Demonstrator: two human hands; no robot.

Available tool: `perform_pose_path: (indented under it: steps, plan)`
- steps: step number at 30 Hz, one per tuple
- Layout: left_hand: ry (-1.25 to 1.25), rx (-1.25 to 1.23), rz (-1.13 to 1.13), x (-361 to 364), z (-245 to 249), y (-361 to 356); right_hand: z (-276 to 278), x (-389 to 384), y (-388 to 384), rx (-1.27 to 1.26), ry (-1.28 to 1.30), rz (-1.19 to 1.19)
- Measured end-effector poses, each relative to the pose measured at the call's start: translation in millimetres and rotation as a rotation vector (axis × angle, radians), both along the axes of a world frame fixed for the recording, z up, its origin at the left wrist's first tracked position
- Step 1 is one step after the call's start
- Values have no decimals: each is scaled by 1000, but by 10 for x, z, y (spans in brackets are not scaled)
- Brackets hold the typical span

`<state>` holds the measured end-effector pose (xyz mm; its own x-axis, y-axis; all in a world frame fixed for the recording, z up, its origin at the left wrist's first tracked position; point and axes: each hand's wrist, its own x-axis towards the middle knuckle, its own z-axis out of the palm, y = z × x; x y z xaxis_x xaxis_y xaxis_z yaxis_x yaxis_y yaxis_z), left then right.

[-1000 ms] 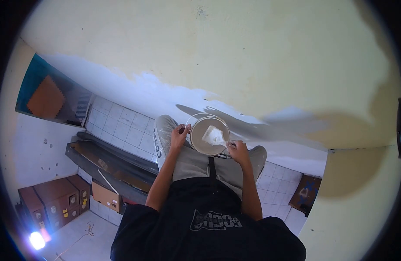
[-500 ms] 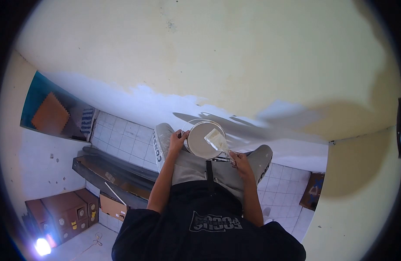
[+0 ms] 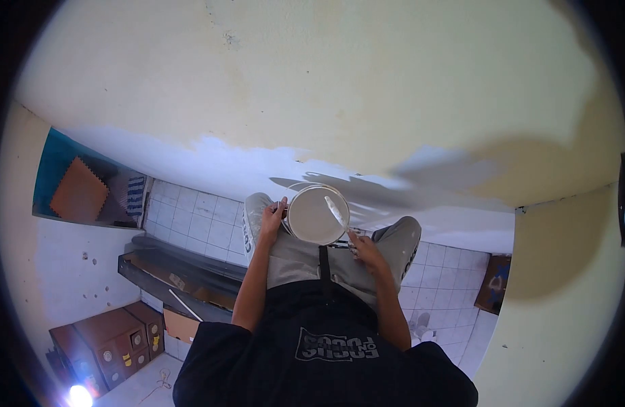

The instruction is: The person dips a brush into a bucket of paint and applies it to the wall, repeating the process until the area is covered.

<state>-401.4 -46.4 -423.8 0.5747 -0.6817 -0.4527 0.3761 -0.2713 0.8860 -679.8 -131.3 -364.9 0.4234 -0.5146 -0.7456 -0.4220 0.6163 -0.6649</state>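
Bucket (image 3: 318, 243) in use, pale-rimmed and round, sat in the middle of the scene, over the person's lap and between the two grey-trousered knees. The left hand (image 3: 274, 218) was at its left side, the fingers curled in and pinching the edge near the wire handle (image 3: 293, 186); whether they had the rim alone or the wire too could not be told. That hold probably kept the bucket from tipping or turning, though whether the lap bore any of its weight was hidden.

On the right, the right hand (image 3: 365, 247) had its grip closed about the handle end of a brush (image 3: 337, 211). The brush slanted from that hand toward the far left, its whitened head above the bucket's mouth and turned edge-on to the view. Holding it there likely meant that any drip would fall back inside. Whether the bristles touched the pale contents was unclear.

Just beyond the bucket stood the wall (image 3: 394, 81), whitish low down and yellowish above, close enough, it seemed, to be reached from the seat. A lamp (image 3: 80, 395) shone at the near left, and shadows fell across the wall at the right.
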Motion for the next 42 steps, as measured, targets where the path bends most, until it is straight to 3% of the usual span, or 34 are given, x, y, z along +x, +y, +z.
perform_pose_path:
  steps: [3,6,9,12,15,17,25,33,36,39,42]
  plan:
    - [28,4,10,14,-64,-1,-169,31,5,-108,136,53]
    - [4,-10,-16,70,-191,31,-167,-16,28,-33,74,16]
    - [-17,17,-34,74,-133,20,-64,-20,5,-121,107,182]
    - [2,18,30,-26,64,21,89,-28,51,96,-146,-63]
    - [-29,21,34,-28,85,-28,338,-172,26,313,-508,-80]
    - [-32,39,22,2,8,-26,307,-279,39,280,-573,-69]
    - [-89,84,62,-72,203,-41,285,-484,-61,63,-716,-174]
    - [-63,-45,-103,-40,140,27,1062,-766,-406,-276,-898,-331]
    - [-38,98,148,-104,-76,-38,1388,-964,-554,-513,-786,-471]
    - [-94,81,28,-62,-53,-2,1467,-1284,-795,-703,-458,-655]
    - [-20,-41,-50,-72,9,1,1923,-1432,-819,-720,-435,-795]
